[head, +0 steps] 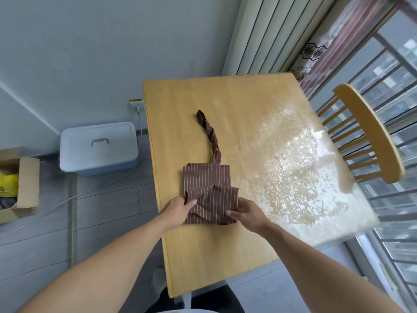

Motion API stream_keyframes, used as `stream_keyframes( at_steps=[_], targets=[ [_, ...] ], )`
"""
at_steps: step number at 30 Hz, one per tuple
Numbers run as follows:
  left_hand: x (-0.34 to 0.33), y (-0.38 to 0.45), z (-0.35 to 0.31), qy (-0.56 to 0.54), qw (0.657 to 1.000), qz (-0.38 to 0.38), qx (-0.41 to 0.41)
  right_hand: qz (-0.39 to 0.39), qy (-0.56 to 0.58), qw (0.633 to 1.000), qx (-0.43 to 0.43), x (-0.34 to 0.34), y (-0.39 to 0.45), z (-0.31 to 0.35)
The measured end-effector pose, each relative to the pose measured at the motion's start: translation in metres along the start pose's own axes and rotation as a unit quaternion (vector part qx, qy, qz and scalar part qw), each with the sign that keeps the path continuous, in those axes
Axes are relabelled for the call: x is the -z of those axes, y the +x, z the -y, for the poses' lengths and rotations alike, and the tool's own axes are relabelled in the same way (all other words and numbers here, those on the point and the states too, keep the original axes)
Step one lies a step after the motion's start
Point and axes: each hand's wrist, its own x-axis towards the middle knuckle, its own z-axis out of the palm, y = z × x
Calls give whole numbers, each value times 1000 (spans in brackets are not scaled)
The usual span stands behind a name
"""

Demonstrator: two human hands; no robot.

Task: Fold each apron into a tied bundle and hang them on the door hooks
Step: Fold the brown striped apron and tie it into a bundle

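Observation:
A brown apron with thin white stripes [206,179] lies folded into a small rectangle on the wooden table [237,102]. Its twisted strap [211,134] runs away from the bundle toward the far side of the table. My left hand [179,208] pinches the near left corner of the cloth. My right hand [247,213] grips the near right edge, fingers curled under the fold. The near layer of fabric is lifted and creased between both hands. No door hooks are in view.
A wooden chair [370,134] stands at the table's right side by the window railing [397,71]. On the floor to the left sit a pale blue lidded bin [99,147] and an open cardboard box [20,184]. A white cable [94,190] crosses the floor.

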Motion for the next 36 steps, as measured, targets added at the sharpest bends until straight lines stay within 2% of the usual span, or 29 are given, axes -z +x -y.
stream_keyframes(
  at_steps=[2,4,7,11,17,21,25,29,32,34,36],
  targets=[
    [2,8,-9,1,999,-30,-11,1,-26,1000,14,-2,12,4],
    [7,17,-18,-43,998,-42,-22,-24,-51,998,18,0,26,5],
    [18,23,-26,-147,989,8,-23,-66,-125,990,-9,4,43,10],
    [25,42,-21,-108,994,-4,-1,-65,-194,979,-5,7,67,17],
    [30,48,-32,-147,988,5,42,-90,-225,970,-15,5,91,10],
    [43,51,-31,-158,985,32,61,-103,-273,956,24,3,94,7],
    [65,49,-26,-112,991,16,68,-130,-261,956,35,2,94,4],
    [92,47,-19,-71,990,-19,120,-117,-262,958,9,7,101,7],
    [120,51,2,4,987,-30,159,-110,-271,956,-1,12,105,11],
    [146,49,27,84,971,-40,219,-107,-275,955,-12,12,107,12],
    [174,39,52,226,928,-107,275,-107,-278,954,-17,11,108,15]
  ],
)
